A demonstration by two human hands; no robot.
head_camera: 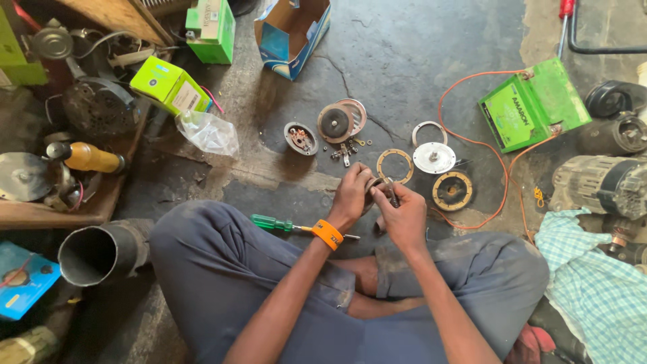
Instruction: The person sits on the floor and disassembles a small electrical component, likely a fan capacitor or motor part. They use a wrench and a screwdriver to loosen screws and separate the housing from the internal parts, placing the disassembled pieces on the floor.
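I sit cross-legged on a dark concrete floor. My left hand (352,194), with an orange wristband, and my right hand (403,214) meet above my knees, both closed around a small round metal part (379,185). Which fingers bear the part is partly hidden. Just beyond my hands lie dismantled pieces: a brass ring (395,166), a white disc (434,158), a thin white ring (429,128), a black-and-brass ring (451,191), a round rotor disc (335,123), a small round plate (300,138) and loose small fittings (345,152). A green-handled screwdriver (272,223) lies by my left knee.
A green battery (534,104) with orange wire (505,195) sits at right, near grey motors (600,183) and a checked cloth (593,283). Green boxes (168,85), an open blue carton (291,30), a plastic bag (209,133) and a metal pipe (101,253) lie at left.
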